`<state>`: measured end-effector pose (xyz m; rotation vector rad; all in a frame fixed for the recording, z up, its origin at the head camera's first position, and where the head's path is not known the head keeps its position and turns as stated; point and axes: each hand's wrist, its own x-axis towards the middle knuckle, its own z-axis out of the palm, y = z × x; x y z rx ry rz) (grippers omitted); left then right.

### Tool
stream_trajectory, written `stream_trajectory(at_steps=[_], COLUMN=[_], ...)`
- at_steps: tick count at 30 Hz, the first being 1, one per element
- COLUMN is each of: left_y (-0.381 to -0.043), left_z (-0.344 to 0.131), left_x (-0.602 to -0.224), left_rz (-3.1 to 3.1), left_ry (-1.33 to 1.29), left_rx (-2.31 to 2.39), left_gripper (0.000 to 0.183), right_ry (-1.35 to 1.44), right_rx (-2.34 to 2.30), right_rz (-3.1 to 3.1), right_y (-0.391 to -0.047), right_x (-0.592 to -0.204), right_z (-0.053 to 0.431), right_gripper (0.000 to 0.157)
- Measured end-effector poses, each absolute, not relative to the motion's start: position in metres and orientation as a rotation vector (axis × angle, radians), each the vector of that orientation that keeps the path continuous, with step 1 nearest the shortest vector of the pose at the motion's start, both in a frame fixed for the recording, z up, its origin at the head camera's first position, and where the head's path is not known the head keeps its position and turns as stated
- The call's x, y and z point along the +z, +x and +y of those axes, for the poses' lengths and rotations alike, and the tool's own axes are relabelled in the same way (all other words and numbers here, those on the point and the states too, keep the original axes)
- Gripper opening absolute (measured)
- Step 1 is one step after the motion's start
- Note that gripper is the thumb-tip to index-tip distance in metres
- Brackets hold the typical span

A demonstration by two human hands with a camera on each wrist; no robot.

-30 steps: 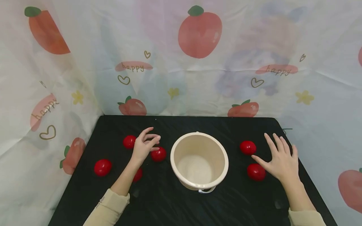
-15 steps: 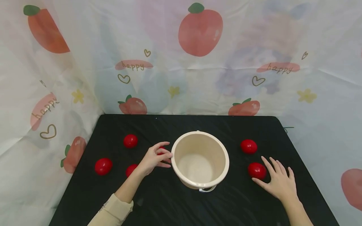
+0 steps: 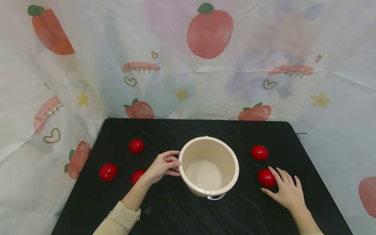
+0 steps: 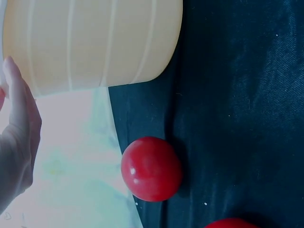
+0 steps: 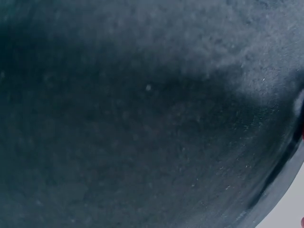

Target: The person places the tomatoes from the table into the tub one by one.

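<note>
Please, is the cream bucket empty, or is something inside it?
Empty. The head view looks into the cream bucket and shows a bare inside; the visible red balls lie outside it.

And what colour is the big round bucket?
Cream: the round plastic bucket shows best in the head view.

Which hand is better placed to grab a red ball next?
Likely the right hand: it is spread open at the nearer right-side red ball, while the left hand is over at the cream bucket.
</note>
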<state>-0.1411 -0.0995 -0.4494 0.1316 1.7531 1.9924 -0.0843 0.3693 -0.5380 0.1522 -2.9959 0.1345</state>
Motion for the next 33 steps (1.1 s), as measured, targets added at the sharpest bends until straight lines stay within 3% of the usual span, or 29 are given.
stream_trajectory(at_steps=[19, 33], left_y=[-0.143, -0.143], left_z=[-0.099, -0.098], left_x=[-0.447, -0.445], left_rz=[1.771, 1.791], left_ry=[0.125, 0.121], left_rx=[1.969, 1.954], left_gripper=[0.050, 0.049], right_ry=[0.366, 0.582], right_rx=[-0.027, -0.031], right_rz=[-2.875, -2.561], right_y=[-0.101, -0.146], right_x=[-0.535, -0.443], right_z=[0.374, 0.345], right_gripper=[0.079, 0.086])
